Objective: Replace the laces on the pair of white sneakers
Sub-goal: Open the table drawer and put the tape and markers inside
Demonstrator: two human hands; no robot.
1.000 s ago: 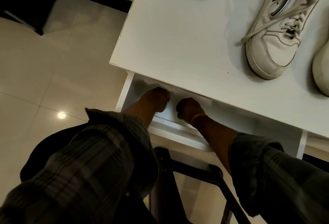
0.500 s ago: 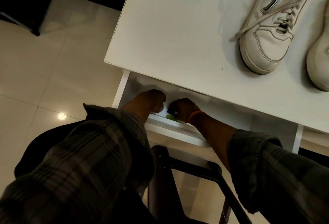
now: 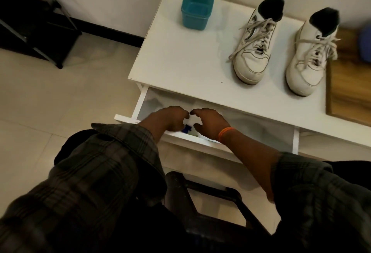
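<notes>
The fingers of the left hand (image 3: 168,118) are curled down into the open drawer (image 3: 251,130) of the white table (image 3: 180,57), and the fingers of the right hand (image 3: 208,122) are curled the same way just beside them, so that the fingertips of the two hands almost meet. Between and under the hands there is a small blue object (image 3: 187,127) with something white and a little green next to it; I cannot tell what these are, and I cannot tell if either hand really holds them or only touches them. The right wrist has an orange band (image 3: 225,133). Both forearms come out of rolled dark plaid sleeves (image 3: 112,152).

The drawer is pulled out toward the person, and its inside is pale and shadowed.

On the table top, well apart from the hands, the two white sneakers stand side by side with the toes toward the person. The left sneaker (image 3: 255,45) and the right sneaker (image 3: 309,55) both carry grey-white laces (image 3: 259,29), loose and hanging over the sides. A teal square container (image 3: 197,6) stands at the far left of the table top, near the wall. A wooden board (image 3: 349,84) lies at the right edge, just beside the right sneaker. Below the drawer a dark stool (image 3: 200,198) is seen on the tiled floor (image 3: 60,96).
</notes>
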